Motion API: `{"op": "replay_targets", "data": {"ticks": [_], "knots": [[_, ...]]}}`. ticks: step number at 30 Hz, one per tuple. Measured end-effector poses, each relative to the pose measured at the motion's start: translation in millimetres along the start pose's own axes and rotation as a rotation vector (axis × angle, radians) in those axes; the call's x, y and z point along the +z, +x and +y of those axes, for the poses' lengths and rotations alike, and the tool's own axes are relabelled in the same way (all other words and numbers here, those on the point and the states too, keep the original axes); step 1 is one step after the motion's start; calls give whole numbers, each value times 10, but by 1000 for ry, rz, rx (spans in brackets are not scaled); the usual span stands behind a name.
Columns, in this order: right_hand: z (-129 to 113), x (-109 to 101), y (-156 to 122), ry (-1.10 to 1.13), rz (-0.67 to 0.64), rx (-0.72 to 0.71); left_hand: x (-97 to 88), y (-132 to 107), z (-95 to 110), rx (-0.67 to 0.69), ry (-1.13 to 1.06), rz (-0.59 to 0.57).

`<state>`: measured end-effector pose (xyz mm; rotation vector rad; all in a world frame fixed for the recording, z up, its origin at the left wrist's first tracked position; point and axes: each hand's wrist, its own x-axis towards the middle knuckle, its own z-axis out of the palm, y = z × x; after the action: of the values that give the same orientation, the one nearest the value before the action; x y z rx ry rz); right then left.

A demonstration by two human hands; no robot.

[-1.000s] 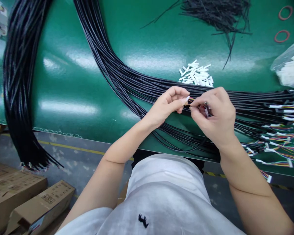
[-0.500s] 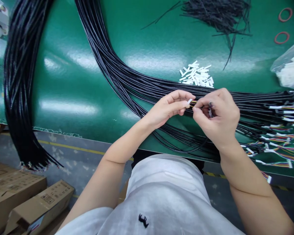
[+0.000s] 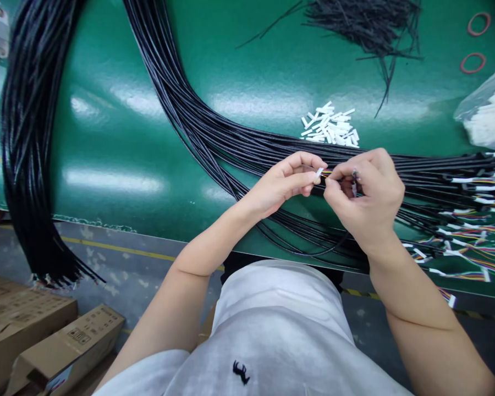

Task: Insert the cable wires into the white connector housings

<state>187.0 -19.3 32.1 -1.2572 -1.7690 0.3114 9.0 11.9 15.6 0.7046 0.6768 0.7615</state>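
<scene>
Between the fingertips of my left hand (image 3: 291,179) is a small white connector housing (image 3: 319,172), pinched by thumb and forefinger. Thin coloured wires (image 3: 325,174) run from it to my right hand (image 3: 365,192), whose thumb and forefinger close on them. More of the wire shows inside the curled right fingers, partly hidden. Both hands hover over a long bundle of black cables (image 3: 218,124). Beyond them lies a loose pile of white connector housings (image 3: 332,126). To the right, several cable ends carry coloured wires with white connectors (image 3: 470,228).
A second black cable bundle (image 3: 31,148) hangs over the edge of the green table (image 3: 111,132). At the back are thin black strips (image 3: 367,25), two red rings (image 3: 479,24) and a plastic bag of white parts (image 3: 490,118). Cardboard boxes (image 3: 70,344) stand on the floor at left.
Both hands keep almost the same place and grip. The wires between the fingertips have shifted slightly; the whole view has moved a little.
</scene>
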Motion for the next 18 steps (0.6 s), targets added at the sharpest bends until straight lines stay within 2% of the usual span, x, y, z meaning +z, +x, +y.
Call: {"op": "replay_targets", "data": {"ticks": [7,13,18], "knots": [[-3,-12,13,27,-1,9,8,-1,2,22,72,16],[-18,-32,23,101,-20,117,-6,25,-34,110,144,7],[-26,-35,20,80,-41,126,15,17,-36,115,175,26]]}}
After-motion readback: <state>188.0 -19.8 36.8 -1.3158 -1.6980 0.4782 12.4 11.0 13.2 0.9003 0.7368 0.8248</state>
